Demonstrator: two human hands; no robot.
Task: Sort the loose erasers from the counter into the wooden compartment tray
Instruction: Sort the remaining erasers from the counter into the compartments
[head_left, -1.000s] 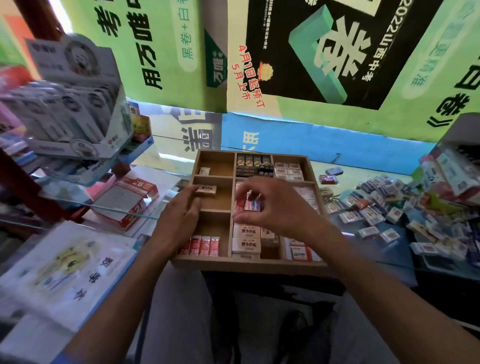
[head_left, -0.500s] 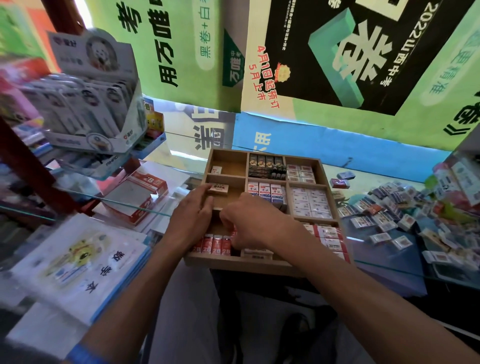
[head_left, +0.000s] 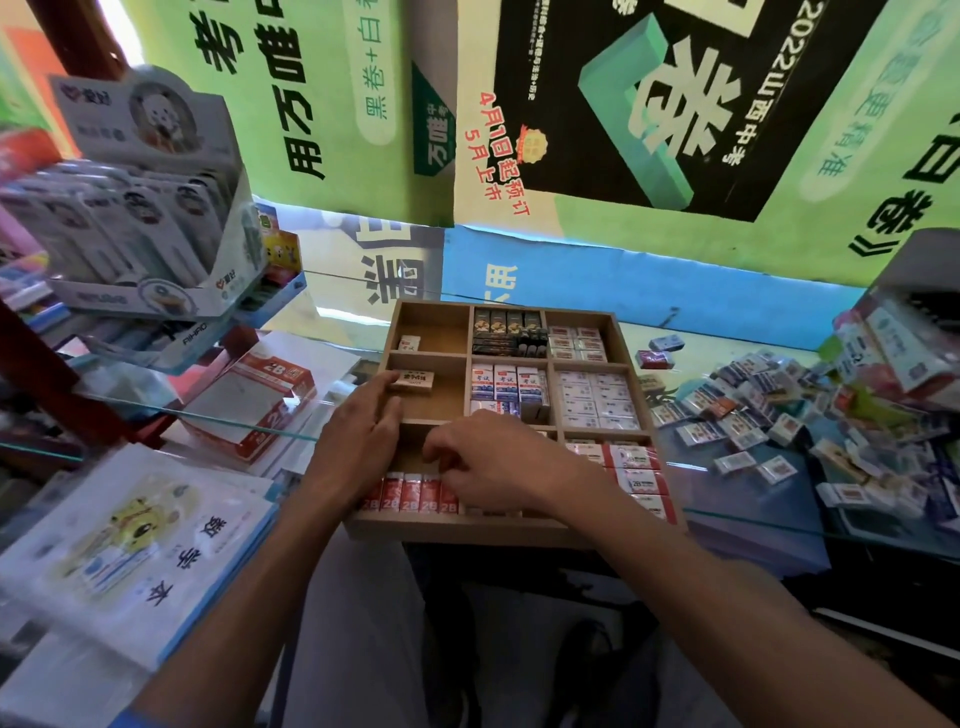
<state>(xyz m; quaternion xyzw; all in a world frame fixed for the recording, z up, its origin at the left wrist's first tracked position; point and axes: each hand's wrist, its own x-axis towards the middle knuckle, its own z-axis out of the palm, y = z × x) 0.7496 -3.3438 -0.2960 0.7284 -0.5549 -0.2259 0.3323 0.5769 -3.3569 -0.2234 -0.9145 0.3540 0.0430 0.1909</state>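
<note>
The right hand (head_left: 488, 467) is curling over the red erasers (head_left: 410, 498) in the tray's (head_left: 457, 530) near-left compartment; whether it's pinching one, I can't tell. The left hand (head_left: 358, 441) is resting flat on the tray's left edge. A careless nudge could be toppling that standing row. The pile (head_left: 779, 410) is waiting right.

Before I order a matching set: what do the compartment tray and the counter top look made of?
Compartment tray: seems unfinished light wood, matte tan with faint grain. Counter top: looks like clear glass, glossy, with a greenish edge and things visible underneath.
</note>
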